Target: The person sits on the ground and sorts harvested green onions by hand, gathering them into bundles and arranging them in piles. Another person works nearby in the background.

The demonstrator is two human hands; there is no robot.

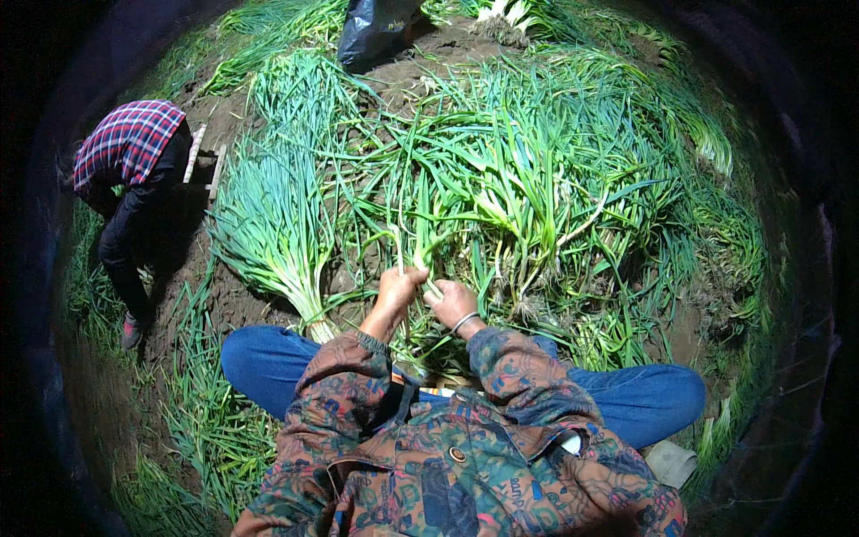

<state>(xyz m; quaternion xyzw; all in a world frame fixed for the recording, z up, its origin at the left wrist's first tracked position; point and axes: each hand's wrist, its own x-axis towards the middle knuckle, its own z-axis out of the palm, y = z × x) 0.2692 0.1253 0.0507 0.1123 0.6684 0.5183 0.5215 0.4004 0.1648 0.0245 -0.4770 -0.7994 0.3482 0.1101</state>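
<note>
In front of my crossed legs, my left hand (397, 291) and my right hand (456, 302) are close together. A green onion stalk (421, 241) runs between them, its leaves pointing away from me. The fingers of both hands are closed on its pale lower part. A thin, yellowish leaf strip (400, 248) also passes through my left hand. To the left lies a neat bundle of green onions (282, 235), its white ends gathered by my left knee. Beyond my right hand spreads a loose heap of green onions (523, 194), some with roots and soil showing.
A black plastic bag (376, 33) stands at the far side. At the left, a person in a plaid shirt (131, 141) bends over near a small wooden stool (216, 171). Leaf scraps (221, 429) cover the soil at lower left. More onions (507, 15) lie beyond the heap.
</note>
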